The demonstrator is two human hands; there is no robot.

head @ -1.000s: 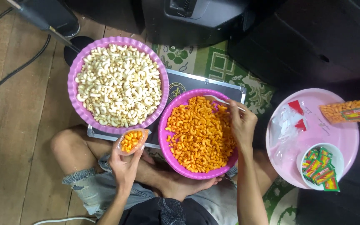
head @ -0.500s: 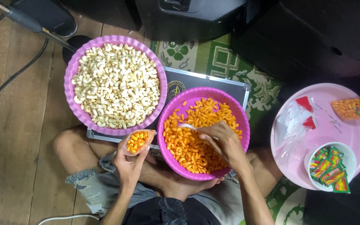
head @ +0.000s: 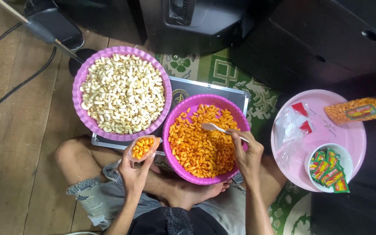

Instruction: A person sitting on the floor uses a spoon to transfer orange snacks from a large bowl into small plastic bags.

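Note:
My left hand (head: pixel 135 172) holds a small clear plastic bag (head: pixel 142 147) partly filled with orange snack pieces, just left of a purple bowl (head: pixel 167 143) full of the same orange curls. My right hand (head: pixel 247 155) grips a white plastic spoon (head: pixel 216 128) whose tip rests on the orange snacks near the bowl's upper middle. A second, larger purple bowl (head: pixel 78 102) holds pale white curled snacks at the left.
A pink round tray (head: pixel 353 139) at the right carries empty clear bags (head: pixel 290 130), a filled sealed snack bag (head: pixel 355 109) and a white bowl (head: pixel 347 159) of small seasoning sachets. A metal case (head: pixel 196 89) lies under the bowls. Dark furniture stands behind; cables cross the wooden floor.
My right hand drew back from the far rim toward the bowl's near right side, and the spoon now lies over the orange snacks. The left hand and bag stayed put.

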